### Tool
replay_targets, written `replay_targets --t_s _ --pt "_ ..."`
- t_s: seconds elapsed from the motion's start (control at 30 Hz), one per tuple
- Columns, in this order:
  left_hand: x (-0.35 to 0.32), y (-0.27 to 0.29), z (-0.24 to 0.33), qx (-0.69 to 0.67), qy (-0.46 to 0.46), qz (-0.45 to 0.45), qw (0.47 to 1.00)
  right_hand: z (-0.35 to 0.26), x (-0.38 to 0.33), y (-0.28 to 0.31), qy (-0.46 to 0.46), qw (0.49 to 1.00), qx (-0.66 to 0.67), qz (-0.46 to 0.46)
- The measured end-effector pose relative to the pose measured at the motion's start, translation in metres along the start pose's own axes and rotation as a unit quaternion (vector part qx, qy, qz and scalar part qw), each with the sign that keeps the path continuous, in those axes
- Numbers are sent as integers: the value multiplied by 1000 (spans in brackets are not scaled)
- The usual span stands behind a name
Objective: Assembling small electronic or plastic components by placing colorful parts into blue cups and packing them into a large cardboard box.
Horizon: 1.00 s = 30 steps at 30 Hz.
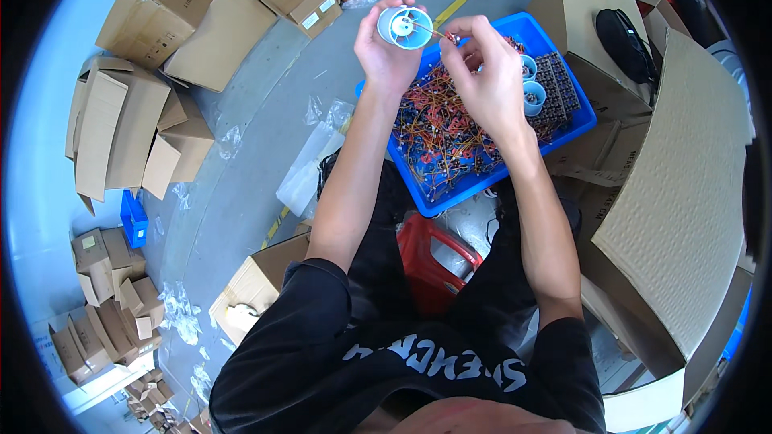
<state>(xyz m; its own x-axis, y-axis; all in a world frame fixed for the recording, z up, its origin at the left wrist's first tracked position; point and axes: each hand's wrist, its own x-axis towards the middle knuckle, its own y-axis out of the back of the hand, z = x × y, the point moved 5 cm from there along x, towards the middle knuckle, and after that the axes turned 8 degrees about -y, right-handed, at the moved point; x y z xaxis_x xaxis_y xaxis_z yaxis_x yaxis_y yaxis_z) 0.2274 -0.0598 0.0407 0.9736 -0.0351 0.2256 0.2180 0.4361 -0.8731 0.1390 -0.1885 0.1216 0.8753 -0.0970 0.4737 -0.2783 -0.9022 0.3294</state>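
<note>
A pale blue, cup-shaped plastic housing [400, 42] is tilted with its open end up, and a white round post stands inside it. My left hand [382, 64] is wrapped around it. Thin orange-red wires [428, 30] run from inside it to my right hand [492, 72], whose thumb and fingers pinch a small wired part [452, 37]. Below both hands a blue tray [411, 182] holds a tangled heap of wired parts [450, 128]. At its right side are more pale blue housings [533, 99] beside rows of small dark parts [556, 84].
The tray is just beyond my knees, over a red plastic stool [418, 269]. On the right is a large open carton [683, 185], with a black pouch [621, 42] on cardboard behind it. Cartons [129, 124], plastic scraps and a small blue bin [134, 219] lie to the left.
</note>
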Motion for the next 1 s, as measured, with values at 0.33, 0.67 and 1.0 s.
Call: replay_targets --t_s 0.33,0.67,1.0 --pt "-7 -8 -12 12 47 -4 999 13 3 -16 -56 997 -42 26" --pt "-13 -15 -25 58 130 -50 989 29 0 -8 -68 996 -33 38" --pt "-7 3 -34 100 118 4 988 36 0 -1 -32 995 -84 40"
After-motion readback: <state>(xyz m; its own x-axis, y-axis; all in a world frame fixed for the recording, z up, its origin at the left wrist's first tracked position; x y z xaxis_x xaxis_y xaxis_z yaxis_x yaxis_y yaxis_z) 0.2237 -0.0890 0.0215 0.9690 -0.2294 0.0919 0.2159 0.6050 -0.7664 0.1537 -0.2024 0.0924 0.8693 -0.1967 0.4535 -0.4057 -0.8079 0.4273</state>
